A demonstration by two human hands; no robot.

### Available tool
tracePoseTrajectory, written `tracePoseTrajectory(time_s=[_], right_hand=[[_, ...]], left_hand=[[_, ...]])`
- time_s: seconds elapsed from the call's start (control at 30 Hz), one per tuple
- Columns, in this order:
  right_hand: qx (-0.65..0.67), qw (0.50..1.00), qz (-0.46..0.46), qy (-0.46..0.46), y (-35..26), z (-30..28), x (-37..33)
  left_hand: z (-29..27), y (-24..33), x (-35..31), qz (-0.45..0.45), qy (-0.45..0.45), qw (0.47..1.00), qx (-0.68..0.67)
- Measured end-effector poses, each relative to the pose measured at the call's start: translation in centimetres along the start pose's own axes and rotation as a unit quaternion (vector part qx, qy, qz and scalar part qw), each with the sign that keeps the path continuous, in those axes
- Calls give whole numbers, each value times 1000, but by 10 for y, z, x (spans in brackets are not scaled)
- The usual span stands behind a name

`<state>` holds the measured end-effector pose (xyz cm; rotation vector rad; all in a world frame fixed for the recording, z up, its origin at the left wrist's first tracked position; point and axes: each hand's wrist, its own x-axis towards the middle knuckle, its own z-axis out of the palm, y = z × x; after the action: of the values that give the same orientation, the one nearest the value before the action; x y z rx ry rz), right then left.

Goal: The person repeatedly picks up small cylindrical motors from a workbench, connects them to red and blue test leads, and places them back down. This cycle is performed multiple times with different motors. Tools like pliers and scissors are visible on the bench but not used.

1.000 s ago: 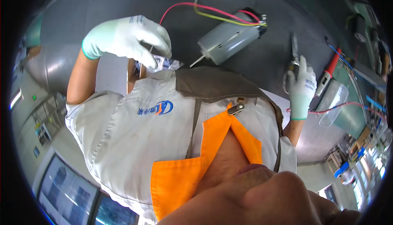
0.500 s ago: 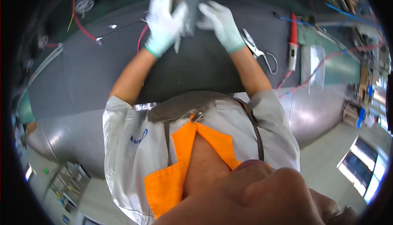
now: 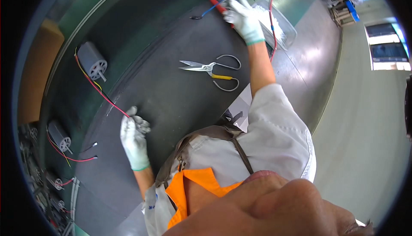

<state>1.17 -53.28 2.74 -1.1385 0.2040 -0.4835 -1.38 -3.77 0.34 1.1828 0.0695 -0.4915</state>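
Note:
My left hand (image 3: 135,138), in a white glove, is closed around the end of the red motor wire (image 3: 112,103). That wire runs to a grey cylindrical motor (image 3: 91,60) with a shaft, lying on its side at the upper left. At the top right, my right hand (image 3: 244,20), also gloved, has its fingers closed on a red probe (image 3: 218,6) with a thin tip. Part of the probe is hidden under the fingers. Between the hands lie scissors (image 3: 209,68), blades apart, with looped metal handles, one partly yellow.
A clear plastic tray (image 3: 286,33) with white contents stands beside my right hand, a red cable (image 3: 271,17) crossing it. A blue lead (image 3: 212,10) lies near the probe. More motors (image 3: 59,135) line the left side, near a cardboard box (image 3: 36,73).
The view has turned to the right. The grey motor from my hands now lies on the bench. My left hand has moved to its wire, and my right hand has reached over to the red probe.

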Motion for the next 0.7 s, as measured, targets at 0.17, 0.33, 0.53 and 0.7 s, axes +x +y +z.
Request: tracePoseTrajectory(time_s=[0.17,0.33,0.53,0.7], right_hand=[[-158,954,129,-220,22,95,-28],[-161,833,296,-439,83,157,-130],[-171,893,149,-388,42,172,-154],[35,916,161,-366,42,183,-150]], left_hand=[[10,7,3,-32,-63,992,-101],[16,22,20,22,-59,995,-80],[43,27,26,120,-18,993,-3],[66,26,26,112,10,994,-5]])
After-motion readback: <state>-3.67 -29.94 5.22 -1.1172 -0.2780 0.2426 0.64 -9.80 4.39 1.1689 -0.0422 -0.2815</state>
